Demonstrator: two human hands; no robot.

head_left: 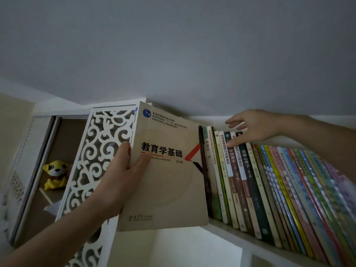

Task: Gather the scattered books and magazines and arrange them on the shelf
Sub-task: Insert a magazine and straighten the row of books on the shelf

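At the shelf's point(227, 225) left end, the left hand point(123, 176) grips a beige book point(169, 182) — thumb on cover, upright. Right hand point(252, 128) rests on the shelved books point(269, 189) — fingers spread.

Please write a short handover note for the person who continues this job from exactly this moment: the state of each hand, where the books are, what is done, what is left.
Left hand: grips the beige textbook by its spine edge, upright, at the left end of the row of books.
Right hand: open, fingers resting on the tops of the spines, apparently steadying them.
Done: many books stand upright on the white shelf, leaning slightly.
Left: slide the textbook in beside the leftmost spine, probably between the row and the carved white panel. Any books left elsewhere are out of view.
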